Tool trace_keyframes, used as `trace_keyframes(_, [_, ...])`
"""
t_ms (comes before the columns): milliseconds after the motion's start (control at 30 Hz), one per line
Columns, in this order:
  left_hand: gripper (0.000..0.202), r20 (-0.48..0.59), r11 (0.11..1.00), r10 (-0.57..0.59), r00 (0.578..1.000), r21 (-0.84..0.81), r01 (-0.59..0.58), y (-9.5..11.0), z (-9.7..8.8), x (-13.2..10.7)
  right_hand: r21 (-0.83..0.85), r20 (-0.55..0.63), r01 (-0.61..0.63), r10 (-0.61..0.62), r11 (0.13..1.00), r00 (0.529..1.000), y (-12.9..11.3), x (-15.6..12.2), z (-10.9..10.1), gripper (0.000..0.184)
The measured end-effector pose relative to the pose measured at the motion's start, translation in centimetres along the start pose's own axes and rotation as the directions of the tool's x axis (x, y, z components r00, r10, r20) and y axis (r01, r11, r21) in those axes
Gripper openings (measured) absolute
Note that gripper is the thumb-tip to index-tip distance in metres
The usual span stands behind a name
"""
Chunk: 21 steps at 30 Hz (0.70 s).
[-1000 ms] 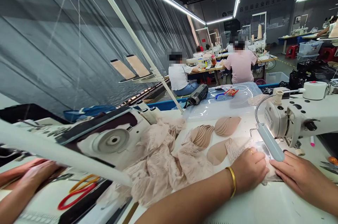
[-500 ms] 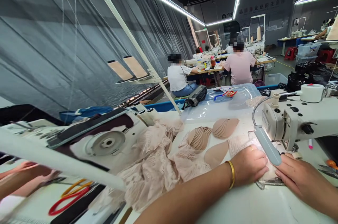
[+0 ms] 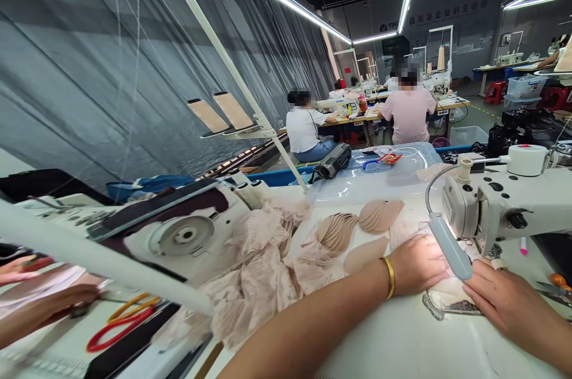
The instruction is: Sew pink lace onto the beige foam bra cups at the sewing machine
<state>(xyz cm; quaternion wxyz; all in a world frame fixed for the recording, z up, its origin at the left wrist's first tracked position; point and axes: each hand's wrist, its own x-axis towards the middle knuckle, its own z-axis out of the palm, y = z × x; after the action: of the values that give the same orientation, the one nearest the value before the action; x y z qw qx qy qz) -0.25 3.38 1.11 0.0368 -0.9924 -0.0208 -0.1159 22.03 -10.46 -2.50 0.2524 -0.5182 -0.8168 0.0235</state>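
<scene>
My left hand [image 3: 417, 263], with a gold bangle and a ring, lies curled on a beige padded piece with a lace edge [image 3: 440, 286] on the white sewing table [image 3: 402, 343]. My right hand [image 3: 500, 301] presses flat on the same piece, fingers stretched toward the needle area. Both hands sit just under the lamp [image 3: 449, 239] of the white sewing machine [image 3: 504, 203]. A single beige cup [image 3: 364, 254] lies left of my left hand, beside two fanned stacks of cups [image 3: 357, 224].
A heap of pink lace fabric [image 3: 259, 272] lies at left against another sewing machine [image 3: 179, 236]. A clear plastic bin [image 3: 379, 173] stands behind the cups. Another person's hand [image 3: 53, 301] is at far left near red and yellow scissors [image 3: 118, 322]. Two people sit sewing farther back.
My hands have slid the beige piece slightly farther under the machine head, and the view shifted a little. The other person's hand at far left has moved.
</scene>
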Motion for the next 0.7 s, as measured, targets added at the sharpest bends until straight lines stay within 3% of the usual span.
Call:
trace_keyframes(167, [0.010,0.007,1.000,0.002,1.000,0.024,-0.003,0.5,-0.4,-0.3,0.010,0.005,0.068,-0.068,0.998,0.998,0.3,-0.3,-0.1,0.023])
trace_keyframes(433, [0.014,0.000,1.000,-0.015,1.000,0.011,0.015,-0.2,0.1,-0.3,-0.026,0.013,0.036,-0.036,0.999,0.999,0.3,-0.1,-0.1,0.025])
trace_keyframes(700, [0.018,0.047,0.976,-0.163,0.986,-0.141,0.168,-0.6,0.1,0.2,-0.058,0.016,-0.013,0.014,0.998,1.000,0.8,-0.4,0.3,0.025])
